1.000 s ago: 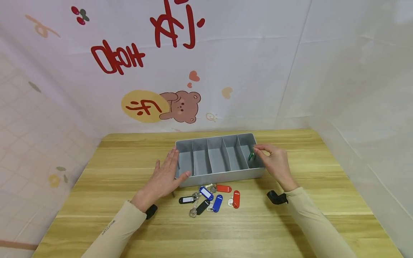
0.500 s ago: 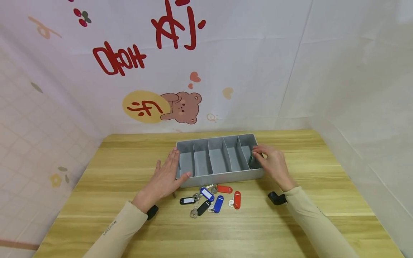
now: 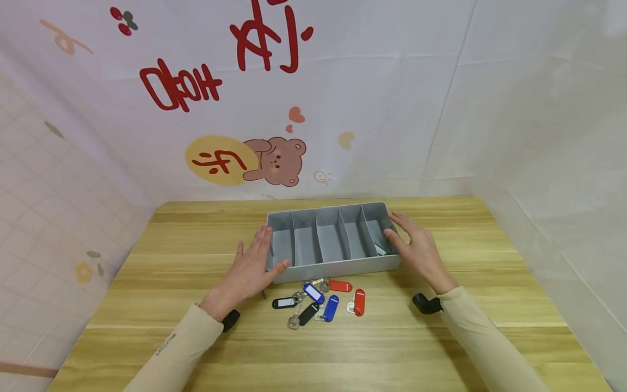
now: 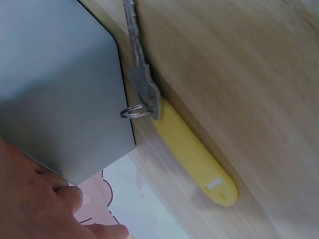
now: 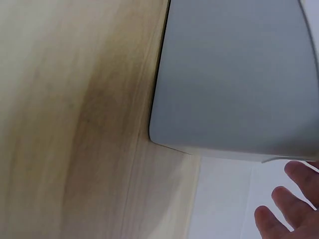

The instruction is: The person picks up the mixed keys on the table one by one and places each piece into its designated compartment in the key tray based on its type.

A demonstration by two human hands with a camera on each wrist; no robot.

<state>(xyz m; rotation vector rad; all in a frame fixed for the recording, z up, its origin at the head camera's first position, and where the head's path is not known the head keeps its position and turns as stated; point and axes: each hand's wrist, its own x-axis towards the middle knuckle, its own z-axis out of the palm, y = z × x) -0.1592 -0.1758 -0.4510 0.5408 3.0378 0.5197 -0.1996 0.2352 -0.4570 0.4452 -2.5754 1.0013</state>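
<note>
A grey box (image 3: pixel 338 269) with a row of compartments stands on the table. My left hand (image 3: pixel 247 270) rests along its left end with straight fingers, the thumb over the front rim. At the right end my right hand (image 3: pixel 420 249) is spread with nothing in its grasp, thumb over the rim. A small key tag (image 3: pixel 380 249) lies in the rightmost compartment, partly hidden by the front wall. In the left wrist view a yellow key tag (image 4: pixel 194 152) with a key (image 4: pixel 142 79) on a ring lies beside the box, under my left hand.
In front of the box lie several tagged keys: red tags (image 3: pixel 360 302), blue tags (image 3: pixel 331 308) and black tags (image 3: pixel 309 314). A printed white curtain (image 3: pixel 382 98) hangs behind the wooden table (image 3: pixel 372 354).
My right hand has let go of the green key tag, which now lies in the rightmost compartment. Its fingers have spread and drawn back to the box's right end. The left hand has stayed put.
</note>
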